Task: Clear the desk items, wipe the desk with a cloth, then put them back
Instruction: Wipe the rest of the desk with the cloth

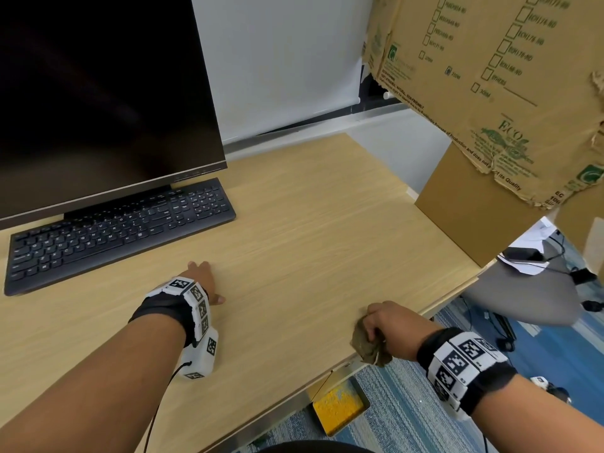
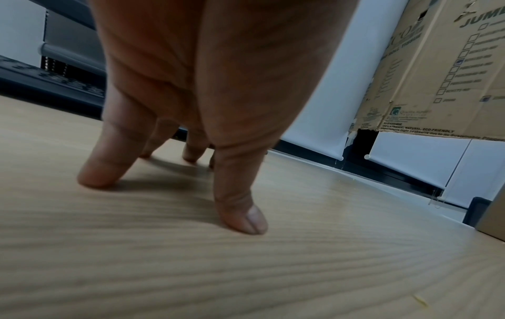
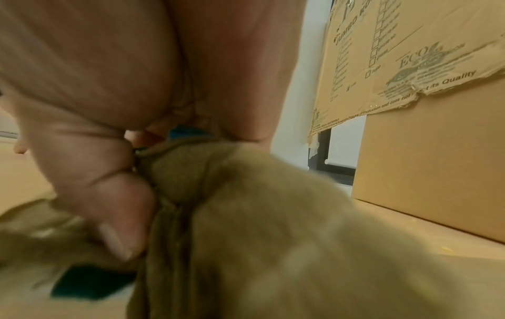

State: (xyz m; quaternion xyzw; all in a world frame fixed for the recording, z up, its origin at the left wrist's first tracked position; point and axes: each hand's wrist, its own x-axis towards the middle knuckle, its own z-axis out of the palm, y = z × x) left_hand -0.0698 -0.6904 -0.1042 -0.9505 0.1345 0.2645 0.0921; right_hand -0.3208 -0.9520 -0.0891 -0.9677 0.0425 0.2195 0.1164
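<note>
Fingers, left hand (image 2: pixel 175 90): five are spread and fairly straight, with the tips (image 2: pixel 98 172) pressed down on the counter (image 1: pixel 310 230); nothing is held
Fingers, right hand (image 1: pixel 390 322): these are curled round one crumpled olive-brown cloth (image 1: pixel 367 346), and in the right wrist view the thumb (image 3: pixel 114 215) is seen pinched against its folds
Cloth position: it is bunched under the right hand at the near right edge of the counter, with part of it hung over the edge
Hands: two are counted, well apart; the left is set near the middle of the counter, just beside the front edge of the keyboard (image 1: pixel 114 230)
Wrist bands: two are counted, one on each wrist, each covered in black-and-white square markers
Desk items on the counter: one black monitor (image 1: pixel 104 93) with a dark screen is stood at the far left, and one black keyboard is laid directly in front of it
Cardboard boxes: one plain brown box (image 1: pixel 464 204) is stood on the far right of the counter; one printed, torn cardboard panel (image 1: pixel 490 76) is hung above it
In the way: the counter's far right corner is taken up by the plain box, and its left side by the keyboard and monitor
Below the counter: one yellow, tray-like thing (image 1: pixel 338 407) is seen on the blue striped floor (image 1: pixel 402 410), and black cables are seen at the right
</note>
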